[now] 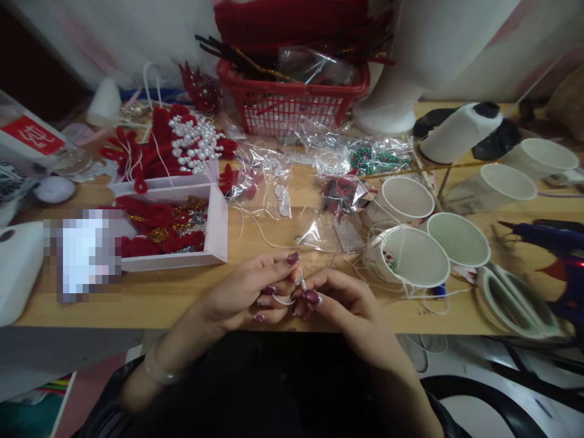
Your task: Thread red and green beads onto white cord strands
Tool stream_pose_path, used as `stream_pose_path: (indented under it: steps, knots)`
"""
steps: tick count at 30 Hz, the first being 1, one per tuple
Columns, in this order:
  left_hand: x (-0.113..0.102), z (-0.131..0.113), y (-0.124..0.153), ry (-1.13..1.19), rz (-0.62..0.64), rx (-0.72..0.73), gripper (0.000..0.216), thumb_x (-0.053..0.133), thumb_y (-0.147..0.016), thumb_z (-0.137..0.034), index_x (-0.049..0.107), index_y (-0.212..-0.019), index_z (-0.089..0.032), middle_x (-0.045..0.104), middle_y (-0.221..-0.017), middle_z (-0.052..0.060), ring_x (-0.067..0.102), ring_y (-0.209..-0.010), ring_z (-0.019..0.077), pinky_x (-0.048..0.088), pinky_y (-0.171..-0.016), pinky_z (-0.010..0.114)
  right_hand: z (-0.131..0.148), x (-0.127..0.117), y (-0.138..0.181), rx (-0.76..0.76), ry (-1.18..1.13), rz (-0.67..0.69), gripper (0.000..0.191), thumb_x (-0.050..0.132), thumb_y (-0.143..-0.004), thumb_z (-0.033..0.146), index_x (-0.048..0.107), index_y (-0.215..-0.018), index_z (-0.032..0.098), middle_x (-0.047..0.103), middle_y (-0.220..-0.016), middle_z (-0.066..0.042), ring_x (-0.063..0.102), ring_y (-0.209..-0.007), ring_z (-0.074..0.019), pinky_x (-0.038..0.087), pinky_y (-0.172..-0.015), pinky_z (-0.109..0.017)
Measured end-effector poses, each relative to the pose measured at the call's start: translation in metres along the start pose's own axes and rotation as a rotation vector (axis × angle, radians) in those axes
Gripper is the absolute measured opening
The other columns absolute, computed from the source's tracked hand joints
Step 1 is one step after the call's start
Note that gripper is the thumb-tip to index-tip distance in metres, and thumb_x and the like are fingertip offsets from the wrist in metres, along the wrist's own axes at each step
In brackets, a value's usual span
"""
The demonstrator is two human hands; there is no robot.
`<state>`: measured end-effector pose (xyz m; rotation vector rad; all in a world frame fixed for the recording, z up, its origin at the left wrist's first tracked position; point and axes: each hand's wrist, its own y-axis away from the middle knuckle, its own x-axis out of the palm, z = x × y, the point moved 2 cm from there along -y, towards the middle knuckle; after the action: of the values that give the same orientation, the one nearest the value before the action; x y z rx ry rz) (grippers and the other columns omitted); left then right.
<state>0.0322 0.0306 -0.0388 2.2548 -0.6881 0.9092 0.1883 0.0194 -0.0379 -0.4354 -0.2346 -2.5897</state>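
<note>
At the table's front edge, my left hand (269, 286) and my right hand (340, 298) meet with fingertips almost touching. A white string (283, 300) with small pale beads on its upper part (303, 281) runs between them. My left hand pinches the string between thumb and fingers, and a loop of it hangs below. The right thumb and forefinger are closed on the beaded part. Some fingers hide one another, so the string's ends cannot be made out. Just beyond my hands lies a clear bag (349, 236) of tiny clear beads.
To the left is a white box (216, 234) of red and gold pieces, with a pearl bunch (196, 143) behind. Paper cups (413, 258) and a blue glue gun (542, 237) stand right. A red basket (292, 103), thread cone (458, 134) and bead bags (378, 157) line the back.
</note>
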Motion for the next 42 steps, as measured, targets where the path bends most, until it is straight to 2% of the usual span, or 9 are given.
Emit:
stream_pose_path:
  steps: [13,22,25,29,32,34,37,40,42]
  knots:
    - [0.001,0.0,0.001,-0.034,0.003,-0.021,0.029,0.062,-0.09,-0.039,0.052,-0.073,-0.017,0.032,-0.05,-0.011,0.015,-0.038,0.002,0.026,-0.031,0.008,-0.001,-0.001,0.001,-0.005,0.063,-0.016,0.017,0.067,-0.092,0.033,0.071,-0.081,0.021,0.068,-0.069,0.003,0.063,-0.069,-0.0079,0.05,-0.069,-0.017]
    - [0.004,-0.001,0.002,-0.062,-0.02,-0.054,0.031,0.064,-0.088,-0.04,0.053,-0.072,-0.017,0.033,-0.051,-0.01,0.014,-0.038,0.0022,0.02,-0.031,0.011,-0.001,0.001,0.001,0.029,0.074,-0.053,0.024,0.068,-0.09,0.041,0.066,-0.079,0.02,0.063,-0.067,0.002,0.059,-0.064,-0.011,0.05,-0.066,-0.024]
    - [0.005,0.001,0.002,-0.165,-0.081,-0.057,0.035,0.068,-0.085,-0.045,0.055,-0.072,-0.015,0.038,-0.052,-0.008,0.019,-0.039,0.0019,0.02,-0.033,0.012,-0.001,0.001,0.0,0.022,0.112,-0.065,0.027,0.065,-0.091,0.04,0.062,-0.075,0.019,0.059,-0.067,0.003,0.054,-0.063,-0.0093,0.046,-0.063,-0.021]
    - [0.0,-0.003,0.004,-0.36,-0.351,0.185,0.038,0.065,-0.086,-0.049,0.062,-0.074,-0.013,0.051,-0.057,-0.004,0.046,-0.045,0.0056,0.041,-0.044,0.016,-0.002,0.001,0.0,-0.056,0.231,-0.121,0.033,0.06,-0.094,0.041,0.058,-0.071,0.018,0.052,-0.065,0.003,0.047,-0.061,-0.0095,0.04,-0.06,-0.02]
    - [-0.005,-0.012,0.01,-0.371,-0.557,0.404,0.025,0.07,-0.085,-0.038,0.069,-0.087,-0.013,0.063,-0.073,0.0,0.064,-0.067,0.0106,0.056,-0.07,0.022,-0.003,0.0,0.002,-0.077,0.296,-0.165,0.037,0.057,-0.094,0.049,0.056,-0.072,0.019,0.048,-0.063,0.004,0.043,-0.059,-0.0106,0.037,-0.056,-0.022]
    - [-0.006,-0.018,0.018,-0.314,-0.628,0.571,0.021,0.074,-0.08,-0.031,0.073,-0.093,-0.014,0.069,-0.081,0.002,0.069,-0.078,0.0129,0.058,-0.082,0.026,-0.005,-0.002,0.003,-0.089,0.335,-0.201,0.039,0.055,-0.094,0.052,0.056,-0.073,0.019,0.048,-0.065,0.003,0.043,-0.06,-0.0116,0.037,-0.056,-0.022]
    - [-0.003,-0.026,0.036,-0.287,-0.661,0.863,0.021,0.075,-0.077,-0.026,0.076,-0.096,-0.019,0.074,-0.094,0.004,0.072,-0.091,0.0171,0.059,-0.091,0.029,-0.007,-0.001,0.005,-0.134,0.394,-0.231,0.039,0.052,-0.095,0.052,0.058,-0.076,0.019,0.051,-0.068,0.002,0.046,-0.062,-0.0126,0.038,-0.058,-0.023]
    - [0.006,-0.029,0.056,-0.41,-0.697,1.07,0.029,0.072,-0.078,-0.022,0.076,-0.106,-0.027,0.075,-0.105,0.004,0.069,-0.108,0.021,0.058,-0.097,0.03,-0.003,0.005,0.011,-0.191,0.497,-0.226,0.033,0.049,-0.098,0.044,0.059,-0.078,0.019,0.053,-0.067,0.002,0.048,-0.062,-0.0125,0.039,-0.057,-0.023]
    - [0.014,-0.032,0.067,-0.516,-0.8,1.196,0.037,0.069,-0.079,-0.018,0.074,-0.113,-0.032,0.074,-0.113,0.001,0.066,-0.116,0.0229,0.055,-0.103,0.035,0.007,0.011,0.021,-0.245,0.609,-0.203,0.028,0.047,-0.099,0.036,0.058,-0.078,0.02,0.056,-0.067,0.001,0.051,-0.061,-0.0123,0.04,-0.056,-0.022]
